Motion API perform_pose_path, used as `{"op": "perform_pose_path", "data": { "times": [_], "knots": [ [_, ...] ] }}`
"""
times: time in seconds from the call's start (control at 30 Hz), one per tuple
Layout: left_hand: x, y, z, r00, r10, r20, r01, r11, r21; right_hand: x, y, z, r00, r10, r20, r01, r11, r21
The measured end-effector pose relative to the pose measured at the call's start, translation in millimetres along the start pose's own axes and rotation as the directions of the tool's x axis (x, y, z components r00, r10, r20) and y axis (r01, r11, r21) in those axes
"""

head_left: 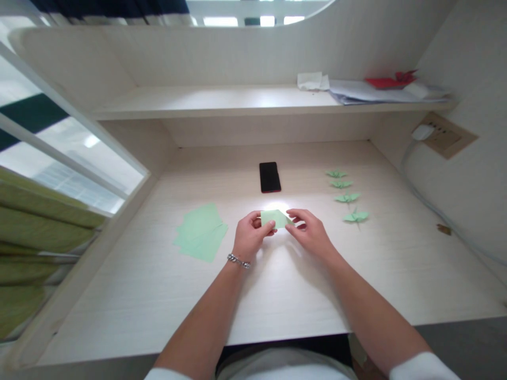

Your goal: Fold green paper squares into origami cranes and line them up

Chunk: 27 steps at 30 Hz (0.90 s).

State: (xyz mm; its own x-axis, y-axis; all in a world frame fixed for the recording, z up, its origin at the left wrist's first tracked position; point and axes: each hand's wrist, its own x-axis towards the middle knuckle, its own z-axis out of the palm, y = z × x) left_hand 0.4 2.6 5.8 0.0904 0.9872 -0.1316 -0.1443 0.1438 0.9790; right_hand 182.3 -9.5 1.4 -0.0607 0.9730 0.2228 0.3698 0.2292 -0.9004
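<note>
Between my two hands is a small folded piece of green paper (274, 217), raised a little over the desk. My left hand (253, 230) pinches its left end between thumb and fingers. At the paper's pointed right end, my right hand (312, 230) is closed with thumb and fingertips on the slanted edge. A fanned pile of green paper sheets (202, 232) lies on the desk to the left of my left hand. Over to the right, several folded green paper cranes (347, 198) stand in a column.
A black phone (270, 177) lies on the desk (285, 306) beyond my hands. The shelf (222, 98) above holds a white tissue (312, 81), papers (356, 92) and a red folded paper piece (386, 83). A cable (420, 195) runs from the wall socket (447, 137) at right.
</note>
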Motion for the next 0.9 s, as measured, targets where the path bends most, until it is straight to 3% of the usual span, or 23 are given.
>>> {"op": "perform_pose_path", "data": {
  "times": [0.07, 0.13, 0.27, 0.33, 0.43, 0.53, 0.67, 0.9],
  "knots": [
    [-1, 1, 2.5, 1.000, 0.001, 0.015, -0.001, 0.999, -0.033, -2, -3, 2, 0.994, -0.089, 0.065, 0.094, 0.994, -0.064],
    [-3, 2, 4.1, 0.998, 0.004, 0.059, 0.001, 0.996, -0.085, -3, -4, 6, 0.992, -0.066, 0.110, 0.074, 0.995, -0.062],
    [-2, 3, 2.1, 0.997, 0.068, -0.019, -0.069, 0.997, -0.022, -3, -3, 14, 0.970, 0.147, 0.194, -0.185, 0.964, 0.192],
    [0, 1, -0.3, 0.994, 0.101, -0.047, -0.098, 0.994, 0.056, -2, -3, 15, 0.940, 0.243, 0.240, -0.320, 0.872, 0.369],
    [1, -1, -2.5, 0.997, 0.076, 0.026, -0.077, 0.996, 0.049, -1, -5, 13, 0.897, 0.312, 0.315, -0.434, 0.762, 0.481],
    [1, -1, -2.8, 0.996, 0.068, 0.059, -0.072, 0.994, 0.077, -1, -5, 7, 0.894, 0.302, 0.332, -0.430, 0.788, 0.440],
    [-2, 3, -2.5, 0.992, 0.050, 0.118, -0.070, 0.981, 0.180, 2, 0, -4, 0.926, 0.286, 0.245, -0.366, 0.837, 0.406],
    [-5, 8, -2.9, 0.978, -0.001, 0.208, -0.038, 0.982, 0.184, 2, 2, -10, 0.918, 0.236, 0.318, -0.344, 0.874, 0.344]
  ]
}}
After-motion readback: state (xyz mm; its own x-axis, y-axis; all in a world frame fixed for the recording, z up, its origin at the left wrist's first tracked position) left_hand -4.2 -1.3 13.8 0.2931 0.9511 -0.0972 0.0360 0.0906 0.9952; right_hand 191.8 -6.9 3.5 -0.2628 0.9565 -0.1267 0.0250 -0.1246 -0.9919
